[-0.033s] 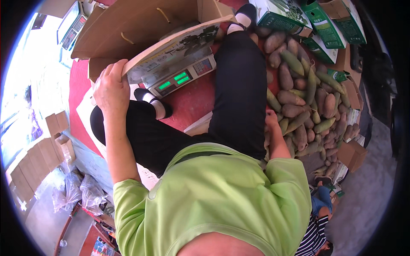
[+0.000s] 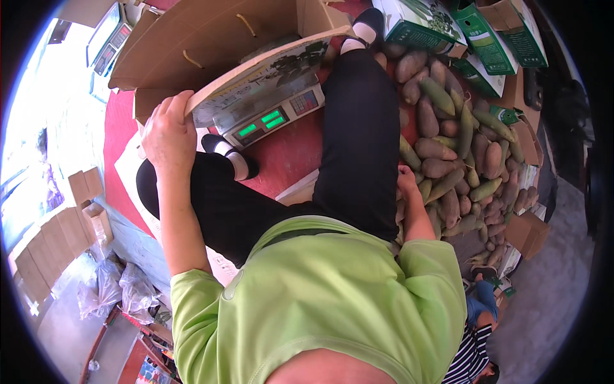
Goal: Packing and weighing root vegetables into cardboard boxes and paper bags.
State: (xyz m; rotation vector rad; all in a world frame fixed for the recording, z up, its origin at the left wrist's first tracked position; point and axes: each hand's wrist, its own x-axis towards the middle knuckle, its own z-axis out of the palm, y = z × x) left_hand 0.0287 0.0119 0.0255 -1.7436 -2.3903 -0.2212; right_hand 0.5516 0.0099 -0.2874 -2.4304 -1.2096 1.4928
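Observation:
My left hand [image 2: 169,134] is closed on the upper edge of a cardboard box's flap [image 2: 256,83], near its left corner. The tall open box [image 2: 217,45] stands on a digital scale [image 2: 272,118] with a lit green display. Beside my right thigh, my right hand [image 2: 407,182] is low at the near side of a heap of long green and reddish-brown root vegetables [image 2: 448,153] that look like radishes. Its fingers seem curled; my thigh partly hides them, and what they hold cannot be seen. How full the box is stays hidden behind the flap.
Green and white printed cartons [image 2: 486,38] stand beyond the heap at the far right. A person in a striped top [image 2: 470,349] is at the lower right. To the left lie folded cardboard [image 2: 57,237] and clear plastic bags [image 2: 137,285]; another scale [image 2: 110,45] stands at the far left.

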